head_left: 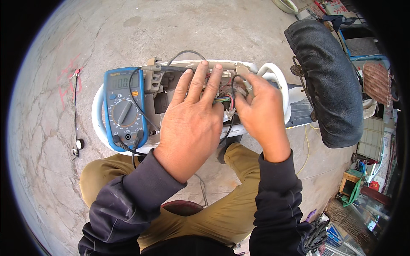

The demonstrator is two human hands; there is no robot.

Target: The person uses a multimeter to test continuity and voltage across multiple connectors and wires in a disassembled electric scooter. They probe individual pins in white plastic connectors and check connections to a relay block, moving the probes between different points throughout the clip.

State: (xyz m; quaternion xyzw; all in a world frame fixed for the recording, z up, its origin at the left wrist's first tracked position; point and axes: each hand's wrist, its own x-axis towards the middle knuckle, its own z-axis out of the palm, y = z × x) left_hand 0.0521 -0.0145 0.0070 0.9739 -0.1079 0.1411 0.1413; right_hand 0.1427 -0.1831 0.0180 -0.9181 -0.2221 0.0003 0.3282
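A white-framed vehicle body point(97, 119) lies across in front of me, its wiring compartment uncovered. My left hand point(192, 121) rests palm down over it, fingers stretched out and thumb hidden. On the right, my right hand point(264, 104) is closed, its fingers pinching a slim grey test probe point(247, 83) beside coloured wires point(223, 99). A black lead point(233, 87) loops next to those fingertips. At the left end stands a blue multimeter point(124, 109) with two leads plugged in low down. Another grey probe point(164, 68) lies along the compartment's far edge, partly behind my left fingers.
A black padded seat point(326, 83) stands tilted up at the right. Assorted goods and a woven brown piece point(376, 83) crowd the far right. A cable with a round end point(80, 144) lies on the concrete floor point(141, 32) at left. My knees flank a dark red stool point(183, 207).
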